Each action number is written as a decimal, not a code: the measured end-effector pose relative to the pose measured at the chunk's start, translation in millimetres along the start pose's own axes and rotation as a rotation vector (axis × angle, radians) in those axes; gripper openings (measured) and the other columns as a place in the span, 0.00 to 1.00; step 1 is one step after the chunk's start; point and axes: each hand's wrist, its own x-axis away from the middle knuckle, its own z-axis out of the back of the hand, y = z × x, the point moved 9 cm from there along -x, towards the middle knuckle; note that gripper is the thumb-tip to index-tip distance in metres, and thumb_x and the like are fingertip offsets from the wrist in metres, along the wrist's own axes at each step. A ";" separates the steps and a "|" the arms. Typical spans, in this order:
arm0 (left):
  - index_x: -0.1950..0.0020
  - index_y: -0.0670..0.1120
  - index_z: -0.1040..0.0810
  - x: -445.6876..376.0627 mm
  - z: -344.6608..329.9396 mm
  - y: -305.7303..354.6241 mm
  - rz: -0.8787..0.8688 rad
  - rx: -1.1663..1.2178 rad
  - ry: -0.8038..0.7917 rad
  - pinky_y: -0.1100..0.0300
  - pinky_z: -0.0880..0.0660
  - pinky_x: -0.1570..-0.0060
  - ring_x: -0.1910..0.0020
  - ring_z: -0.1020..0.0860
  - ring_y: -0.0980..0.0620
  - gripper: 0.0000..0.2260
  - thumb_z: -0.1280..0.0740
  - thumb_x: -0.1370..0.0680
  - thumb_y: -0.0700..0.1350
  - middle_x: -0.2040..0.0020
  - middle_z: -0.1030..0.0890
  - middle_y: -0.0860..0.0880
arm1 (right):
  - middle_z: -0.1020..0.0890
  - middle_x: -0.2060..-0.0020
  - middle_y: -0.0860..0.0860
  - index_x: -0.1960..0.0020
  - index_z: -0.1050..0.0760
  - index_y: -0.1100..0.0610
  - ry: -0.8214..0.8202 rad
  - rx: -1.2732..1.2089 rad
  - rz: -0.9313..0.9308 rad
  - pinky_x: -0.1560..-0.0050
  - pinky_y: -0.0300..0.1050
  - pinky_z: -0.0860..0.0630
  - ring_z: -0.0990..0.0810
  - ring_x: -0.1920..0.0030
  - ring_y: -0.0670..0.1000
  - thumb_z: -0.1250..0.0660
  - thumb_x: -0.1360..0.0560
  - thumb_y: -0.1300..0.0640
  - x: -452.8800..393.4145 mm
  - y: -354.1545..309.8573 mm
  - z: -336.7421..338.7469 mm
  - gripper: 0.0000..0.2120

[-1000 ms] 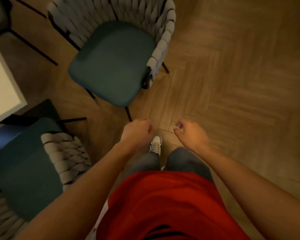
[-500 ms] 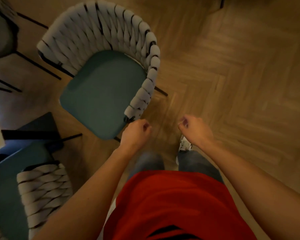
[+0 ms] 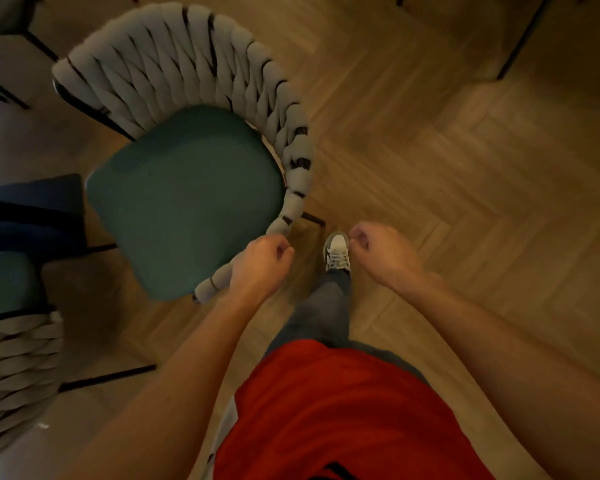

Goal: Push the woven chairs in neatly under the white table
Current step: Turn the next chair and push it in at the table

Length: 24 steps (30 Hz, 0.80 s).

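Nearest you, your red shirt point(image 3: 343, 417) and one trouser leg fill the bottom edge, with a sneaker point(image 3: 336, 252) planted on the wooden floor point(image 3: 465, 202) between your hands. Your right hand point(image 3: 385, 258) hangs over bare floor with its fingers loosely curled, holding nothing. Your left hand point(image 3: 260, 266) is curled too and sits right at the front end of the woven chair's point(image 3: 187, 195) armrest; whether it actually touches the weave is hard to tell, and it does not look wrapped around it.

That chair stands out on the floor, well clear of any table edge, its teal seat toward the left edge of view and its braided back curving away from you. A second woven chair point(image 3: 14, 358) sits at the lower left. The white table is not in view.

You are likely closing in to take hold. Get both hands onto the curved back, one each side, so the push runs straight and the legs do not skid crooked.
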 end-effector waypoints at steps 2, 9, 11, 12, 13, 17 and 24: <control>0.52 0.50 0.21 -25.9 7.6 12.0 0.013 -0.036 0.003 0.52 0.23 0.59 0.57 0.23 0.52 0.08 0.39 0.21 0.50 0.56 0.22 0.53 | 0.20 0.49 0.50 0.45 0.23 0.53 -0.046 0.077 0.064 0.53 0.49 0.24 0.22 0.49 0.52 0.39 0.21 0.52 -29.5 -7.8 24.3 0.10; 0.52 0.49 0.20 -92.4 47.9 37.5 0.225 0.121 0.076 0.52 0.23 0.58 0.57 0.23 0.51 0.08 0.38 0.21 0.49 0.56 0.21 0.52 | 0.19 0.48 0.49 0.42 0.23 0.52 -0.172 0.079 0.182 0.48 0.50 0.23 0.21 0.48 0.50 0.39 0.21 0.52 -136.8 -40.2 92.8 0.11; 0.53 0.49 0.20 -104.9 52.5 32.0 0.353 0.292 0.108 0.53 0.23 0.56 0.57 0.22 0.52 0.07 0.37 0.21 0.48 0.57 0.19 0.52 | 0.19 0.50 0.47 0.43 0.22 0.51 -0.209 -0.032 0.149 0.49 0.47 0.22 0.21 0.50 0.47 0.39 0.20 0.52 -167.6 -46.3 105.1 0.10; 0.54 0.49 0.20 -109.0 53.2 29.0 0.408 0.360 0.124 0.54 0.23 0.56 0.57 0.21 0.53 0.07 0.37 0.21 0.47 0.58 0.18 0.51 | 0.19 0.51 0.46 0.43 0.22 0.51 -0.229 -0.032 0.165 0.50 0.46 0.22 0.22 0.51 0.47 0.39 0.20 0.52 -181.9 -51.3 109.7 0.10; 0.55 0.49 0.20 -112.0 53.5 26.8 0.457 0.397 0.138 0.54 0.24 0.57 0.58 0.21 0.52 0.06 0.36 0.22 0.47 0.59 0.18 0.50 | 0.19 0.51 0.46 0.42 0.22 0.51 -0.252 0.007 0.203 0.51 0.46 0.23 0.22 0.51 0.47 0.39 0.20 0.52 -196.0 -57.3 113.3 0.10; 0.56 0.48 0.21 -118.5 54.1 21.2 0.636 0.414 0.196 0.52 0.23 0.58 0.58 0.21 0.50 0.07 0.37 0.21 0.47 0.60 0.18 0.48 | 0.19 0.51 0.49 0.44 0.23 0.54 -0.354 0.213 0.425 0.51 0.48 0.23 0.21 0.51 0.50 0.39 0.21 0.53 -243.8 -79.4 123.3 0.10; 0.55 0.47 0.20 -114.9 45.1 38.6 0.959 0.556 0.390 0.55 0.24 0.60 0.59 0.21 0.50 0.08 0.36 0.22 0.47 0.59 0.18 0.51 | 0.20 0.52 0.49 0.47 0.24 0.53 -0.552 0.424 0.728 0.59 0.44 0.29 0.22 0.53 0.50 0.39 0.22 0.54 -305.6 -111.6 139.8 0.07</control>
